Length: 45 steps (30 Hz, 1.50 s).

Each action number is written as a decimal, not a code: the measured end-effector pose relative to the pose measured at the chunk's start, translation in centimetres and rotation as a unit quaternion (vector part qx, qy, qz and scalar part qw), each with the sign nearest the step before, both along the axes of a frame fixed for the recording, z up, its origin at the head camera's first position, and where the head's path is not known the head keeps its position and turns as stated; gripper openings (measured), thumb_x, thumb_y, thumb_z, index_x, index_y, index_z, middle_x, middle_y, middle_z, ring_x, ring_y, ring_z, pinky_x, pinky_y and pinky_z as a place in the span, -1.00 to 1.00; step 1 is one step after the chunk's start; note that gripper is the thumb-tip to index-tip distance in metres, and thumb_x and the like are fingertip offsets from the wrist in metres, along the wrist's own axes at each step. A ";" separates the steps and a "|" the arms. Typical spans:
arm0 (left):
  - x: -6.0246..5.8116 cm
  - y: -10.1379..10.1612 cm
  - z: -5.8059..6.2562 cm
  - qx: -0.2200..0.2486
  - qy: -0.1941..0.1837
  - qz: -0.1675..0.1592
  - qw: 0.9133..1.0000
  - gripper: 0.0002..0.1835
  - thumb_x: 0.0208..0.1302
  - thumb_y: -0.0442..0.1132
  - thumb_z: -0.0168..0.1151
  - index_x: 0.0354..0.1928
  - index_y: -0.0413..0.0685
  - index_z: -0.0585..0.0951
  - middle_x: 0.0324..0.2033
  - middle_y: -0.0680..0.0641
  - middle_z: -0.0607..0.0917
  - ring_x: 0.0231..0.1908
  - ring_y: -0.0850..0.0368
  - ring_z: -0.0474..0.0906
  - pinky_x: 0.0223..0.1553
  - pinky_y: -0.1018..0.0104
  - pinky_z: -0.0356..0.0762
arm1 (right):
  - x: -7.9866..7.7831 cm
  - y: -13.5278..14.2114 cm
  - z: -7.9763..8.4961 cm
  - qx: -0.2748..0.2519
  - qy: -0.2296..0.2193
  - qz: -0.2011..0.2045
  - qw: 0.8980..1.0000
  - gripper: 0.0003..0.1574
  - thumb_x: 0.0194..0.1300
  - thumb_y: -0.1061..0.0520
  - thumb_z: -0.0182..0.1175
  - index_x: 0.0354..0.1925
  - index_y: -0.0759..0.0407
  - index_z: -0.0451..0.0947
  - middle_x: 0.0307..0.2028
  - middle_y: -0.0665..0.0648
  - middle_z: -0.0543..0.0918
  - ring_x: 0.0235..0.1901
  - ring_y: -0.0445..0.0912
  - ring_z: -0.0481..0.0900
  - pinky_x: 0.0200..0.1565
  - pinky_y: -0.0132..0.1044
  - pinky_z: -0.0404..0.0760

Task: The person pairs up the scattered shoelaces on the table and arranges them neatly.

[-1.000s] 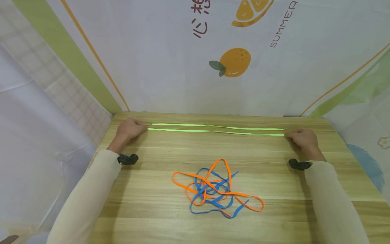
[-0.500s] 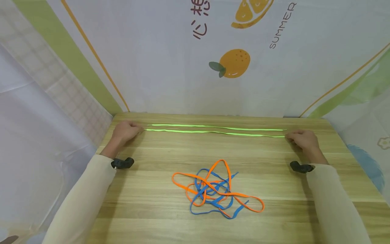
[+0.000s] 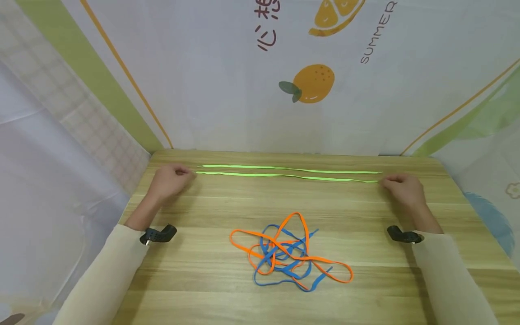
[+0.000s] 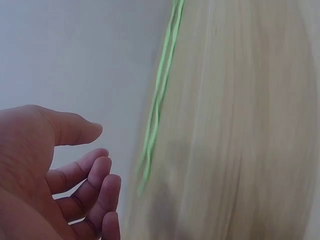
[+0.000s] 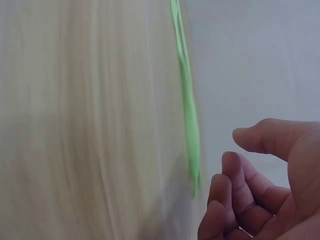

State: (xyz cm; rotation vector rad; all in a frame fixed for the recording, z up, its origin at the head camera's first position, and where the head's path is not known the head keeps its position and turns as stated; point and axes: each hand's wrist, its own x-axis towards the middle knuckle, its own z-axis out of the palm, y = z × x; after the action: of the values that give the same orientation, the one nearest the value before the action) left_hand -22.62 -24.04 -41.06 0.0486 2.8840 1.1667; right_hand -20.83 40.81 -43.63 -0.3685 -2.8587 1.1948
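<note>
Two flat lime-green shoelaces, a far one (image 3: 252, 167) and a near one (image 3: 252, 174), lie stretched side by side along the back of the table. My left hand (image 3: 170, 180) is at their left ends, thumb and loosely curled fingers apart with nothing between them. At the right ends is my right hand (image 3: 406, 190), its thumb (image 5: 255, 137) likewise apart from the bent fingers. Both wrist views show the lace tips lying free of the hands. An orange shoelace (image 3: 298, 213) and a blue shoelace (image 3: 318, 281) lie tangled together nearer the front.
The wooden table (image 3: 195, 280) meets a white printed curtain (image 3: 227, 90) at its back edge. More cloth hangs at the left and right sides. A dark wrist camera (image 3: 159, 234) sits on the left cuff, another one (image 3: 404, 235) on the right.
Both hands have let go of the near green lace, and their wrists have drawn back toward the front. Its ends now lie slightly nearer the front than a second ago. The tangled pair stays put.
</note>
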 end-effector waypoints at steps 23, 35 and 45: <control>4.9 10.8 2.6 0.048 0.064 -0.263 0.962 -0.91 0.45 -0.23 0.44 -0.10 -0.04 0.78 -0.24 0.13 0.76 -0.13 0.14 0.69 0.11 -0.10 0.65 | 4.5 -10.7 3.4 0.012 0.081 0.165 0.983 -0.71 0.52 0.02 0.42 0.00 0.23 0.78 -0.23 0.11 0.79 -0.22 -0.02 0.70 -0.24 -0.26 0.63; 6.3 14.1 0.8 -0.024 0.031 -0.367 0.930 -0.87 0.40 -0.31 0.48 -0.06 -0.06 0.82 -0.20 0.19 0.74 -0.15 0.24 0.67 -0.06 0.29 0.66 | 6.0 -15.7 3.4 0.013 0.090 0.263 0.960 -0.89 0.43 0.15 0.45 -0.11 0.14 0.80 -0.34 -0.07 0.73 -0.25 -0.07 0.66 -0.30 -0.25 0.57; 6.8 15.6 -0.4 -0.059 0.002 -0.381 0.923 -0.84 0.33 -0.25 0.59 -0.11 -0.09 0.83 -0.28 0.13 0.73 -0.28 0.26 0.62 -0.15 0.32 0.61 | 6.5 -19.7 3.1 -0.016 0.077 0.336 0.938 -0.90 0.37 0.22 0.41 -0.14 0.17 0.80 -0.38 -0.14 0.69 -0.30 -0.16 0.64 -0.30 -0.30 0.58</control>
State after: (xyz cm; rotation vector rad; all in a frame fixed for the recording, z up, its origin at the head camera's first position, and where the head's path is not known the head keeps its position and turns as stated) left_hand -15.82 -8.43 -41.42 1.0519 2.4953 0.8176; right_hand -14.33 21.14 -40.51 0.7360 -2.8966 1.2551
